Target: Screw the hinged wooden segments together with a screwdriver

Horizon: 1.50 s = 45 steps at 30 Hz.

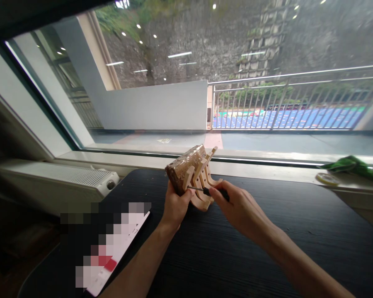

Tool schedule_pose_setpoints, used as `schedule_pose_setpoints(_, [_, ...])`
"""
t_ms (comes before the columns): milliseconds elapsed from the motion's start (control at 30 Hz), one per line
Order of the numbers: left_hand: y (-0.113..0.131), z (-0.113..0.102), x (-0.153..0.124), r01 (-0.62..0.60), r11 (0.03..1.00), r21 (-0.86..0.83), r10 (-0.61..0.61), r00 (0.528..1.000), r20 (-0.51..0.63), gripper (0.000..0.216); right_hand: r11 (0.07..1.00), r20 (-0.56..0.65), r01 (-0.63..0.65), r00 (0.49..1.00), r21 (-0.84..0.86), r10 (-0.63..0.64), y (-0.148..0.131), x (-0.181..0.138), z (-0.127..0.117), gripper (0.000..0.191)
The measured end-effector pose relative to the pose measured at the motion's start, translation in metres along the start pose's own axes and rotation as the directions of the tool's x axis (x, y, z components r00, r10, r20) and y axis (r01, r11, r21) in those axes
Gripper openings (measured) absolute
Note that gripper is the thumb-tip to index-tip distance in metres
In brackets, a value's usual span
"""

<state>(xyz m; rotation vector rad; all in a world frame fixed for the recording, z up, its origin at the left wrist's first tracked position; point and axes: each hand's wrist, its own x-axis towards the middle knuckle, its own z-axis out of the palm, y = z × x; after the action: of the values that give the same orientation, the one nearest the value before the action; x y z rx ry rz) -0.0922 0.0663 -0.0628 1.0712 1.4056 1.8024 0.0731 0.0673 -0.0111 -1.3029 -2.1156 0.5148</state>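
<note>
My left hand (175,207) is closed around the lower left end of a brown, bark-like wooden block (185,162), held tilted above the table. Several pale, curved wooden hooks (200,176) with small dark holes are set along the block's right side. In my right hand (239,205) is a screwdriver (206,191) with a black handle. Its thin metal shaft points left, and the tip meets the nearest hook close to my left thumb. Whether a screw sits under the tip is too small to tell.
Below my hands is a black wood-grain table (211,256). A white and red printed item (121,248), partly blurred out, lies at its left. Beyond are a white radiator (65,174), a windowsill (136,160), a tape roll (327,179) and green cloth (349,165).
</note>
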Motion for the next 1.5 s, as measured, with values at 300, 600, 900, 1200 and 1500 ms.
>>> schedule_pose_setpoints(300, [0.002, 0.000, 0.000, 0.005, 0.999, 0.038, -0.005, 1.000, -0.003, 0.046, 0.973, -0.014, 0.191, 0.981, -0.131, -0.195, -0.001, 0.000, -0.009, 0.021])
schedule_pose_setpoints(600, [-0.002, -0.003, 0.004, -0.031, 0.999, 0.044, 0.031, 0.999, 0.011, 0.047, 0.996, 0.047, 0.059, 0.997, -0.062, -0.056, -0.001, -0.001, -0.004, 0.024])
schedule_pose_setpoints(900, [-0.001, -0.005, 0.006, -0.052, 0.993, 0.106, 0.053, 0.999, -0.002, 0.050, 0.999, 0.067, 0.018, 0.998, -0.030, -0.016, -0.001, 0.000, 0.007, 0.029])
schedule_pose_setpoints(1200, [-0.004, -0.004, 0.006, -0.051, 0.995, 0.084, 0.053, 0.998, -0.021, 0.047, 0.993, 0.057, 0.098, 0.994, -0.059, -0.095, -0.001, -0.002, -0.006, 0.029])
schedule_pose_setpoints(1500, [0.001, -0.004, 0.005, -0.065, 0.992, 0.112, 0.065, 0.998, 0.002, 0.048, 0.996, -0.012, 0.003, 1.000, -0.093, -0.005, -0.003, 0.001, 0.003, 0.030])
